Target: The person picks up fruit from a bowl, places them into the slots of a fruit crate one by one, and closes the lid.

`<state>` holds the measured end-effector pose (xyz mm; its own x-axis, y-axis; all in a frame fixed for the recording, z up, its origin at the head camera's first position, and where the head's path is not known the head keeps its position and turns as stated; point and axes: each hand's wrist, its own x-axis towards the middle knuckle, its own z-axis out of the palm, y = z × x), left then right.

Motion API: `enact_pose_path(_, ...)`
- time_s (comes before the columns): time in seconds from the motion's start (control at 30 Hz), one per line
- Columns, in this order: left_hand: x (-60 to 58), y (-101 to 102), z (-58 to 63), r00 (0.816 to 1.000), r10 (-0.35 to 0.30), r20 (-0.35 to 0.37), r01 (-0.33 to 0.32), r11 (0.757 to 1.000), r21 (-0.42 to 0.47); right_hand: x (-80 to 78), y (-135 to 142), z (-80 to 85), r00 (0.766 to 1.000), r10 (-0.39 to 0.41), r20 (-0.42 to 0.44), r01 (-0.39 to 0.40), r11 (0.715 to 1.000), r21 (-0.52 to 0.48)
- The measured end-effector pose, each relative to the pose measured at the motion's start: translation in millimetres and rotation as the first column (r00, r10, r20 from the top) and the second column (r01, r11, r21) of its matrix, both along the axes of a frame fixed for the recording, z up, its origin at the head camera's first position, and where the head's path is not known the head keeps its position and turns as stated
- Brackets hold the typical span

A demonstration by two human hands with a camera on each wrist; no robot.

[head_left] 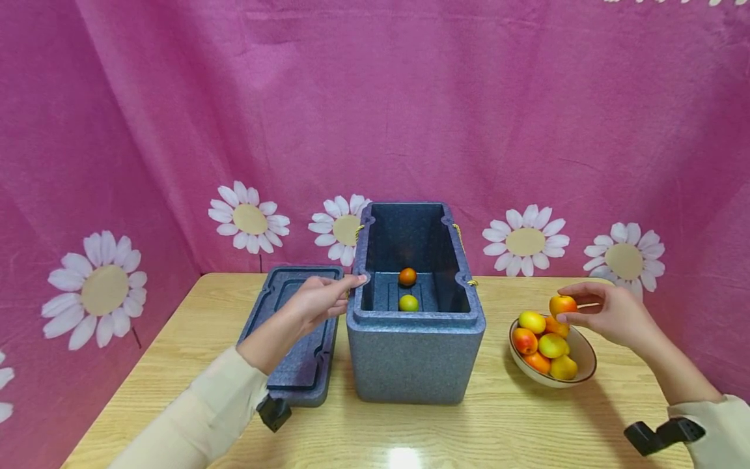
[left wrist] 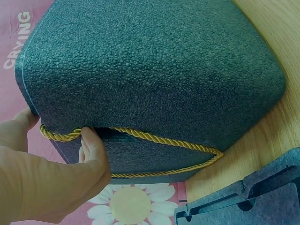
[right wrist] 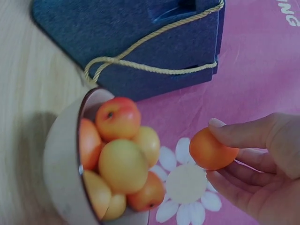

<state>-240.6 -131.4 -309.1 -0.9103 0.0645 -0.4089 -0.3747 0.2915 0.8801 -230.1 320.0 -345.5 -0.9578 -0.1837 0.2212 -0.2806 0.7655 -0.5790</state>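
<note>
Orange fruit (head_left: 563, 304) sat pinched in the right hand (head_left: 615, 316) above the bowl (head_left: 582, 352) in the head view; the left hand (head_left: 322, 298) gripped the grey box (head_left: 415, 368). Left wrist view: that grip met a yellow rope (left wrist: 161, 140). Right wrist view: the fruit was beside the bowl.

Magenta cloth (head_left: 398, 98) hangs as a wall behind the surface (head_left: 515, 430), turning a corner towards 10 o'clock. Large white daisies (head_left: 249, 219) with pale yellow centres line its lower part from 9 to 3 o'clock. White lettering (head_left: 674, 2) is cut off at 2 o'clock. The light, wood-grained surface catches bright glare (head_left: 404, 458) at 6 o'clock.
</note>
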Motion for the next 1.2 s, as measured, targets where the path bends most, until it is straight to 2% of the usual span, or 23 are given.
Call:
enact_pose_path(0.23,0.8,-0.1,-1.3,1.000,-0.024,-0.018,0.024,1.000,0.014,-5.2,-15.9,16.6,0.999,-0.013,0.045,0.013,1.000,-0.007)
enact_pose_path(0.47,0.1,-0.6,-2.1,1.000,0.005,-0.019,-0.005,1.000,0.007,-9.8,-36.5,30.3,1.000,-0.006,0.020,0.006,0.999,-0.036)
enact_pose_path(0.63,0.4,-4.1,-2.5,1.000,0.000,-0.024,0.001,1.000,0.013,-14.0,-49.2,39.3,1.000,0.014,0.008,-0.013,0.999,-0.040)
enact_pose_path(0.93,1.5,-2.6,-1.5,0.999,-0.006,-0.038,0.007,1.000,0.023,-20.2,-60.5,48.3,0.999,0.043,-0.026,-0.045,0.997,-0.059)
enact_pose_path(1.2,2.5,-0.8,-0.9,0.999,-0.004,-0.044,0.004,1.000,-0.007,-25.5,-70.4,59.6,0.992,0.085,-0.092,-0.092,0.993,-0.070)
